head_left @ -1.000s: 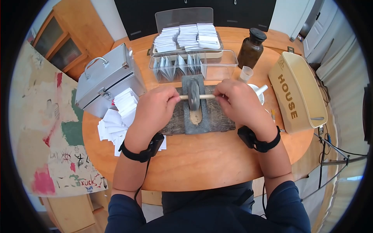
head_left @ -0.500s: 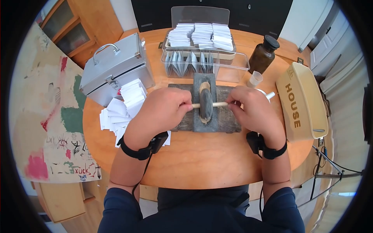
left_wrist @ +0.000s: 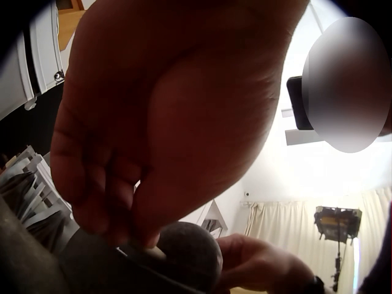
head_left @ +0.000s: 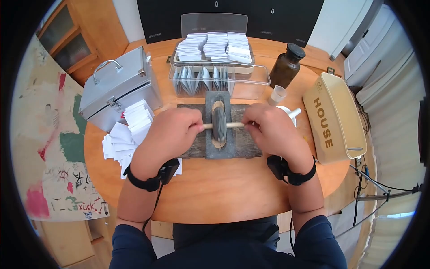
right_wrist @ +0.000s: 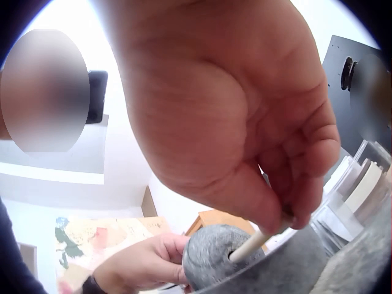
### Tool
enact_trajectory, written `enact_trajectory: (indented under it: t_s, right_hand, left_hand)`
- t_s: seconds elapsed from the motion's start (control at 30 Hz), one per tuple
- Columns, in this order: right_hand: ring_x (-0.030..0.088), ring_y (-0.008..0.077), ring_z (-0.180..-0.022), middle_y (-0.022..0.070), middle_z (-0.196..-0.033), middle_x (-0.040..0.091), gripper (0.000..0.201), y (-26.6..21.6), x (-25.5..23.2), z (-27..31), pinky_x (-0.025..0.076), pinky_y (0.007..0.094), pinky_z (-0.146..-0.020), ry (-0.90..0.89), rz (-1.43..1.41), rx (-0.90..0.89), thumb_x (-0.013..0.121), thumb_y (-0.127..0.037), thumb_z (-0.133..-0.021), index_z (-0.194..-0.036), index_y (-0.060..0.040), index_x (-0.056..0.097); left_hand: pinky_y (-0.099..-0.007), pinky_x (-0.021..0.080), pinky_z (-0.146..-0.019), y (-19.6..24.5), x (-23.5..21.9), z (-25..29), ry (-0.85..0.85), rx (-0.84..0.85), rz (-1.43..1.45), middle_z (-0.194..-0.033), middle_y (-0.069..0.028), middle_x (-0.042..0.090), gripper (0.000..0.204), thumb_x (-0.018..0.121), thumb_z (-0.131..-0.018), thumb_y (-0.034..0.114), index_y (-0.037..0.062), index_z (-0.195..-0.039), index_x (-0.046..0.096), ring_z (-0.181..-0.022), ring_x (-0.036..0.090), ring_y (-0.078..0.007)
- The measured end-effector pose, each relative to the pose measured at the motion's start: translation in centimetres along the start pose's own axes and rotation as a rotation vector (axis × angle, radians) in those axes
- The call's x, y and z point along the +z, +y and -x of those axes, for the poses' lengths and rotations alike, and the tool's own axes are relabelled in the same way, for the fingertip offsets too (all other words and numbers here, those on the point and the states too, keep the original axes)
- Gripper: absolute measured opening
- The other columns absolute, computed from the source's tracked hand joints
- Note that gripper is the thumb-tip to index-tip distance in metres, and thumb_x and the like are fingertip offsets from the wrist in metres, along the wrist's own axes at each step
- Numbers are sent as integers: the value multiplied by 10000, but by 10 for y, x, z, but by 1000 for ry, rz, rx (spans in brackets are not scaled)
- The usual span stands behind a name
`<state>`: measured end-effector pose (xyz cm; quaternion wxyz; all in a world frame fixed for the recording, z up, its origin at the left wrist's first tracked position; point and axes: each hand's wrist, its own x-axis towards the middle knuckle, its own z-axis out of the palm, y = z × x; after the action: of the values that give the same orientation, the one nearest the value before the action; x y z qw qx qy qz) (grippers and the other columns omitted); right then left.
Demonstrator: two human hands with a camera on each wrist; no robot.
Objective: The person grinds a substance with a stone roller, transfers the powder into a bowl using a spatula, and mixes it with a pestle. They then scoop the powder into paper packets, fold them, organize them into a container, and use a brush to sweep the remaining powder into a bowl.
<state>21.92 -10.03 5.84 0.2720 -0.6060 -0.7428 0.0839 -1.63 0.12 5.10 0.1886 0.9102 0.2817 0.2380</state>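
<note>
A grey stone grinding wheel (head_left: pixel 219 122) stands on edge in the groove of a stone trough (head_left: pixel 217 152), about midway along it. Light brown powder (head_left: pixel 218 144) shows in the groove at both ends of the wheel. The wooden axle (right_wrist: pixel 248 248) passes through the wheel's centre. My left hand (head_left: pixel 177 130) pinches its left end between thumb and fingers, and my right hand (head_left: pixel 271 127) pinches the right end the same way. In the left wrist view, the palm hides most of the axle. Under the trough lies a dark wooden board (head_left: pixel 190 152).
White paper packets (head_left: pixel 121 139) lie loose by a silver metal case (head_left: pixel 116 89) at left. Behind stand a clear bin (head_left: pixel 251 89) of folded packets and a tray of more. At right are a brown bottle (head_left: pixel 286 67), plastic cup (head_left: pixel 277 94), white mortar with pestle (head_left: pixel 293 114) and beige bin (head_left: pixel 322 121).
The wheel has rolled from the far part of the groove toward me, to the middle, both hands moving with the axle. Powder at the far end has come into sight. The head view has shifted.
</note>
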Motion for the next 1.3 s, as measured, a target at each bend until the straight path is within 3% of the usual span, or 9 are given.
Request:
enact_trajectory:
  t_s: [0.23,0.37,0.53,0.7,0.77,0.87,1.03,1.23,1.3]
  right_hand:
    - [635,360,-756,133,-797,649,15,5,10,-3,506,443,-663,157,16,27,655,-30,-774,-784,-39,649]
    - [641,341,-747,136,-792,656,29,1,-3,2,505,423,-656,-24,-18,27,662,-22,-782,-810,-30,661]
    - [643,360,-753,141,-783,663,22,11,16,-5,507,441,-657,194,14,68,656,-27,-780,-800,-30,665]
    - [640,372,-752,149,-808,665,33,7,-9,0,507,443,-665,-144,-181,94,661,-28,-785,-816,-22,666]
    - [639,372,-749,152,-799,663,32,9,1,-1,507,442,-666,-37,-129,84,660,-27,-782,-813,-21,665]
    - [639,371,-745,157,-789,662,32,7,7,-3,507,438,-665,89,-66,58,659,-27,-779,-810,-18,665]
    - [638,372,-746,158,-792,660,36,-1,-9,1,508,438,-668,-100,-92,51,654,-26,-778,-812,-16,661]
    - [639,370,-737,152,-761,658,20,5,10,-3,508,441,-660,147,-15,22,646,-20,-766,-784,-18,653]
    - [633,372,-733,150,-778,654,11,0,2,1,503,449,-654,2,-25,54,639,-21,-776,-785,-19,645]
  left_hand:
    - [-399,452,-600,-3,8,-2,30,-39,-13,-702,-143,605,106,663,-840,109,13,-810,633,-661,588,-328]
    - [-394,448,-600,1,-4,2,-161,-15,118,-702,-139,606,119,662,-853,123,14,-816,634,-660,588,-319]
    - [-375,438,-592,-2,14,-5,101,-54,36,-697,-130,604,122,676,-851,122,14,-817,631,-655,580,-303]
    - [-374,437,-592,2,-4,0,-132,-44,93,-697,-132,603,128,671,-858,127,9,-825,634,-652,576,-303]
    - [-372,437,-591,-2,1,-1,-147,-54,129,-697,-133,604,127,670,-859,125,7,-827,635,-648,575,-298]
    - [-363,434,-583,-10,15,-4,126,-48,37,-681,-131,597,123,678,-851,116,6,-819,636,-629,571,-280]
    - [-370,448,-594,2,-11,1,-227,-51,144,-698,-143,609,127,665,-867,134,12,-840,641,-647,590,-304]
    - [-364,432,-576,-9,17,-6,147,-22,2,-689,-129,597,111,675,-852,120,16,-834,641,-639,580,-282]
    - [-367,438,-584,-2,2,-4,2,-48,28,-709,-136,606,111,673,-853,118,13,-837,640,-653,586,-295]
